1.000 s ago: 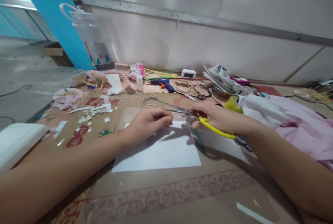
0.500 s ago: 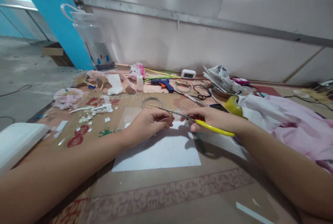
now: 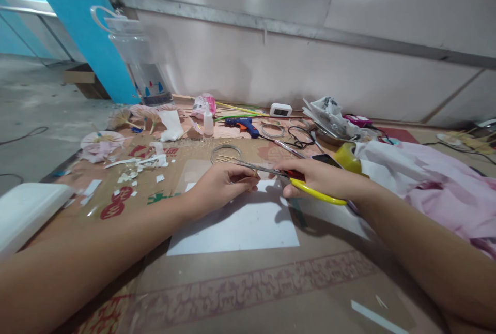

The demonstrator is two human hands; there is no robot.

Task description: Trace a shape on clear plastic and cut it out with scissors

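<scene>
My right hand [image 3: 310, 171] is closed around scissors [image 3: 315, 191] with a yellow handle. Their metal blades point left and reach the fingertips of my left hand [image 3: 225, 183]. Between those pinched left fingers is a short thin wooden stick [image 3: 255, 172], partly covered by the fingers and the blades. Below both hands lies a sheet of white paper [image 3: 236, 233] on the cardboard. Just behind my left hand is a wire ring [image 3: 212, 154] with a few thin sticks beside it.
A blue glue gun [image 3: 244, 126] lies at the back beside a small white bottle [image 3: 208, 122]. Paper scraps [image 3: 129, 171] are scattered at left. A water jug [image 3: 145, 65] stands behind them. Pink and white cloth [image 3: 430, 181] covers the right side.
The scissors have turned slightly in my right hand, and their yellow handle sits a little differently. Both hands stay in nearly the same place.
</scene>
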